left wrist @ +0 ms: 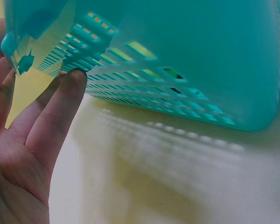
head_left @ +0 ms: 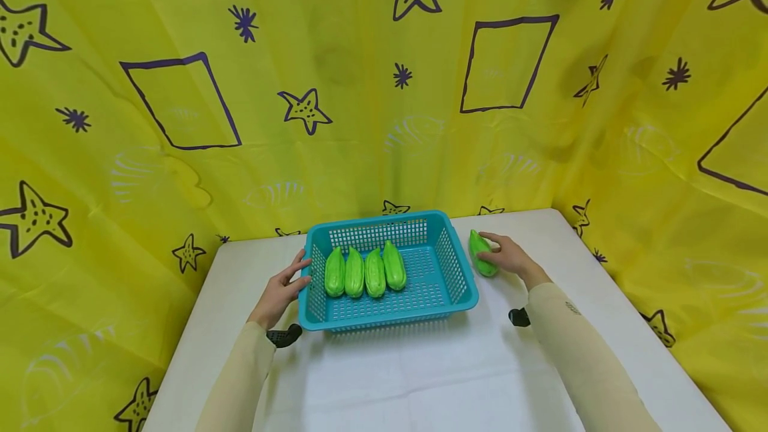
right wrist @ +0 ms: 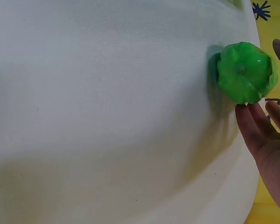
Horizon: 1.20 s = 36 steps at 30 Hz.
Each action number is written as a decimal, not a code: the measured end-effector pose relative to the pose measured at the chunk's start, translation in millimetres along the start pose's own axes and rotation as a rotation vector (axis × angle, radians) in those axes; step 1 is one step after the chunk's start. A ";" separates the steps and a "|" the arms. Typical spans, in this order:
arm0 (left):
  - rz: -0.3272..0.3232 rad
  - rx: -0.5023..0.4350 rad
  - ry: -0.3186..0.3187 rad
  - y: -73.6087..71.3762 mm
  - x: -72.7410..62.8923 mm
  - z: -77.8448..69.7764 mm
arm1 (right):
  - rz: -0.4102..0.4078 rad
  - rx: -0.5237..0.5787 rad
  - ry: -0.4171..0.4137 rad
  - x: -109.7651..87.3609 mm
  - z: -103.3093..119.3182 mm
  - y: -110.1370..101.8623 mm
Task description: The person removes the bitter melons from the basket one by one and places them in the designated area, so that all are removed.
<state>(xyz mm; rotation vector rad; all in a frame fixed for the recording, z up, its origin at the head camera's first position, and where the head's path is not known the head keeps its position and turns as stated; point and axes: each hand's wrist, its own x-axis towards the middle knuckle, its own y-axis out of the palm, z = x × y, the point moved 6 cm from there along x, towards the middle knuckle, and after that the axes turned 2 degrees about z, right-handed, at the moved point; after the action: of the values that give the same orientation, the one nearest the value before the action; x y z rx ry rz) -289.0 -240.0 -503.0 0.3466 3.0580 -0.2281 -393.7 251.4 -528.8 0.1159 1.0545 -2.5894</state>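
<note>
A teal plastic basket point(head_left: 387, 319) with a lattice of holes stands on the white table. Inside its left part several green ribbed gourd-like vegetables point(head_left: 375, 273) lie side by side in a row. At the basket's left end my left hand point(head_left: 282, 295) rests with extended fingers against the outer wall and rim; the left wrist view shows fingertips point(left wrist: 77, 77) touching the lattice. One more such green vegetable point(right wrist: 247, 73) lies on the table just right of the basket. My right hand point(head_left: 510, 257) reaches over it, fingertips touching its side, thumb apart in the right wrist view.
The white-covered table point(head_left: 396, 385) carries the basket near its back edge. Yellow curtains point(head_left: 360, 172) with starfish drawings hang close behind and at both sides. Black wrist-mounted pieces point(head_left: 285, 336) sit under both sleeves.
</note>
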 end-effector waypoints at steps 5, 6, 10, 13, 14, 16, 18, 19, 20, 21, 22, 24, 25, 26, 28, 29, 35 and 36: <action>-0.002 0.003 -0.007 0.1 0.4 0.6 | -0.075 0.004 -0.020 2.9 4.4 -11.1; -0.002 0.004 -0.008 0.1 0.6 0.8 | -0.094 0.003 -0.029 3.3 6.3 -13.4; -0.002 0.005 -0.005 -0.1 0.9 1.2 | -0.155 0.032 -0.039 3.6 15.3 -20.5; -0.001 0.005 0.003 -0.3 0.8 1.1 | -0.180 0.057 -0.020 3.1 22.2 -23.7; 0.000 0.003 0.006 -0.2 0.8 1.1 | -0.184 0.067 -0.016 2.9 24.7 -24.5; 0.000 0.001 0.009 -0.1 0.6 0.9 | -0.187 0.083 -0.012 2.7 29.9 -25.7; 0.000 -0.001 0.009 0.1 0.4 0.6 | -0.185 0.106 -0.011 2.8 34.6 -26.6; 0.000 -0.001 0.009 0.2 0.2 0.5 | -0.183 0.117 -0.016 2.5 37.6 -26.9; -0.001 -0.003 0.007 0.4 -0.1 0.4 | -0.181 0.129 -0.022 2.6 40.5 -27.2; -0.002 -0.004 0.006 0.5 -0.1 0.3 | -0.180 0.134 -0.027 2.8 43.3 -27.5; -0.003 -0.006 0.005 0.6 -0.3 0.3 | -0.178 0.140 -0.029 3.0 46.0 -27.6; -0.004 -0.008 0.002 0.8 -0.6 0.5 | -0.172 0.146 -0.033 3.0 52.5 -27.2; -0.005 -0.008 0.002 0.8 -0.7 0.6 | -0.169 0.146 -0.033 3.4 55.3 -26.6; -0.005 -0.011 0.002 0.9 -0.7 0.6 | -0.165 0.146 -0.033 3.6 58.1 -26.0; -0.003 -0.014 0.004 0.9 -0.7 0.6 | -0.157 0.154 -0.034 3.6 64.1 -24.4; -0.002 -0.016 0.005 0.9 -0.8 0.6 | -0.154 0.161 -0.035 3.6 67.1 -23.6; 0.002 -0.024 0.007 0.5 -0.3 0.6 | -0.137 0.202 -0.047 2.1 86.0 -18.1; 0.001 -0.025 0.006 0.4 -0.1 0.6 | -0.134 0.205 -0.051 1.8 89.1 -17.3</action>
<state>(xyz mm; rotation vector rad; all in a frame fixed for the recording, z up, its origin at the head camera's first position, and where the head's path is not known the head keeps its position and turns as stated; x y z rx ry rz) -288.7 -239.8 -503.6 0.3479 3.0631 -0.1893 -396.6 200.8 -453.5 0.0286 0.8024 -2.8010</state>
